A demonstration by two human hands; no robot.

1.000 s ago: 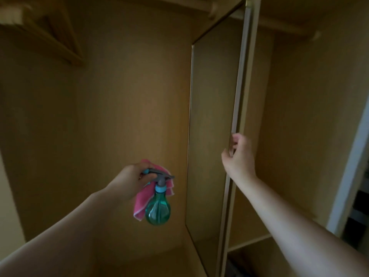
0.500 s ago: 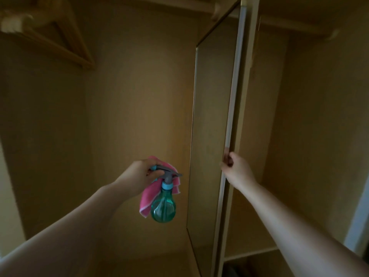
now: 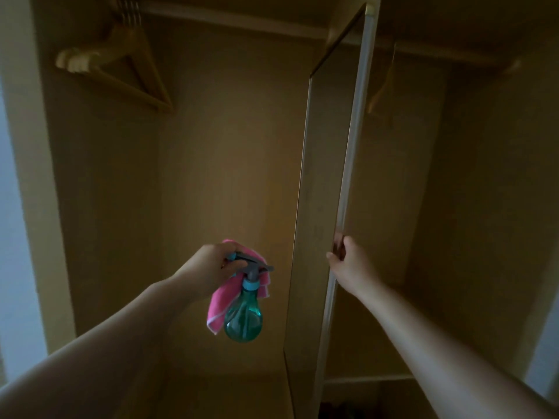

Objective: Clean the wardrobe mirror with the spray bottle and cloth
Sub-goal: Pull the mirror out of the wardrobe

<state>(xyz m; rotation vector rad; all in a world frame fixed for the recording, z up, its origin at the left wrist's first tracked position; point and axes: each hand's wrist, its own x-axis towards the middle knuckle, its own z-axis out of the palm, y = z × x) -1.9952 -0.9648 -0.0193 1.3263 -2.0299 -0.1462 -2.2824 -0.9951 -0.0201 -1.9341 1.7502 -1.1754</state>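
My left hand (image 3: 208,267) holds a green spray bottle (image 3: 243,316) by its grey trigger head, together with a pink cloth (image 3: 218,303) that hangs behind the bottle. The bottle's nozzle points right, toward the mirror (image 3: 320,207), a tall panel on the inner face of the open wardrobe door, seen at a steep angle. My right hand (image 3: 348,261) grips the door's pale front edge (image 3: 357,116) at mid height, fingers curled round it.
Wooden hangers (image 3: 121,74) hang from the rail at the upper left inside the wardrobe. Another hanger (image 3: 381,89) shows dimly behind the door on the right. A low shelf (image 3: 369,378) crosses the right compartment. The wardrobe interior is dark.
The door has swung a little, its edge now further left in view. My right hand has slid lower along that edge. My left hand with bottle and cloth stays nearly still.
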